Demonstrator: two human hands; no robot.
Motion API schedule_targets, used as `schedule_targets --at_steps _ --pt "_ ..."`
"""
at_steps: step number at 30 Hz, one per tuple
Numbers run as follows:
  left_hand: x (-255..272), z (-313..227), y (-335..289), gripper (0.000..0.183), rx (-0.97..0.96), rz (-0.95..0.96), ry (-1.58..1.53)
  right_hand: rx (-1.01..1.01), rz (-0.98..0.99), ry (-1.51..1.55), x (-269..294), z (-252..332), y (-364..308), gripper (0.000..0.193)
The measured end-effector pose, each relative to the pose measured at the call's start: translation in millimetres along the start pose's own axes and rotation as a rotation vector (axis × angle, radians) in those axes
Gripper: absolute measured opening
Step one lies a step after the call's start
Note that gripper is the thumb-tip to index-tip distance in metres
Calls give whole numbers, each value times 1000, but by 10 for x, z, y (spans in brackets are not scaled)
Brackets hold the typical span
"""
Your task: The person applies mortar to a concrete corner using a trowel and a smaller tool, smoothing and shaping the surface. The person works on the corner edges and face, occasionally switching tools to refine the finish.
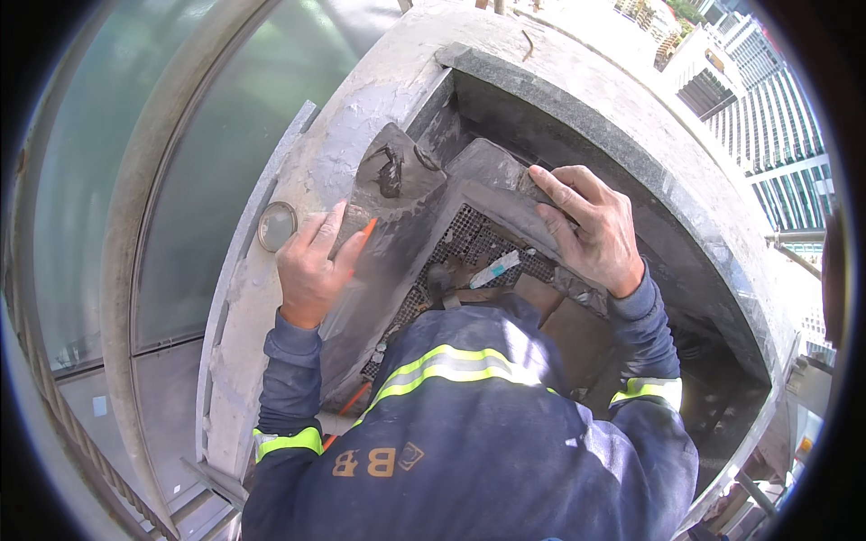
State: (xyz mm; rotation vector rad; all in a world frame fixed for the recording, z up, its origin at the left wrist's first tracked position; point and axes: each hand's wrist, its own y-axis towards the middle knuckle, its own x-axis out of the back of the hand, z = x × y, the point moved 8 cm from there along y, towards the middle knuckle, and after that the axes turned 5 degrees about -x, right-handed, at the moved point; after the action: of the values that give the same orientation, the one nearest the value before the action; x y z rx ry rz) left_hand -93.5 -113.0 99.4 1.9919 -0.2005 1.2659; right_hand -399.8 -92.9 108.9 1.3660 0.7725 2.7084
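My left hand (311,266) rests at the pale cement ledge, with a slim orange thing (369,229) by its thumb. Most of that thing is hidden by the hand, so its kind does not show. Beyond the fingers is a grey, hollow-looking patch (397,171) with a dark, wet-looking smear inside. My right hand (591,225) has its index finger and thumb apart, the fingertips touching the corner of a dark grey slab (492,171). Both hands look dusty. A round, ring-rimmed lid or tin (277,225) lies beside my left hand.
Below is a recess floored with black grid mesh (465,230), holding a white-and-teal tube (495,269), brown board pieces (570,338) and debris. A granite edge (577,117) curves round it at the right. Glass panels (216,180) stand at the left; buildings (767,99) show far off.
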Motion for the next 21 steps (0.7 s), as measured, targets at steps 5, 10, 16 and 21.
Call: schedule_targets --at_steps 5,10,16,21 --pt "19 -101 107 45 -86 18 84 111 -21 -104 -25 129 100 48" --pt "17 9 -90 44 -10 -84 7 21 126 -157 -311 -69 53 44" --pt "64 321 -348 42 231 -190 -32 -353 -101 66 -875 -829 -73 39" --pt "-88 557 -610 41 371 -265 -47 -333 -440 -2 -1512 -1169 -58 40"
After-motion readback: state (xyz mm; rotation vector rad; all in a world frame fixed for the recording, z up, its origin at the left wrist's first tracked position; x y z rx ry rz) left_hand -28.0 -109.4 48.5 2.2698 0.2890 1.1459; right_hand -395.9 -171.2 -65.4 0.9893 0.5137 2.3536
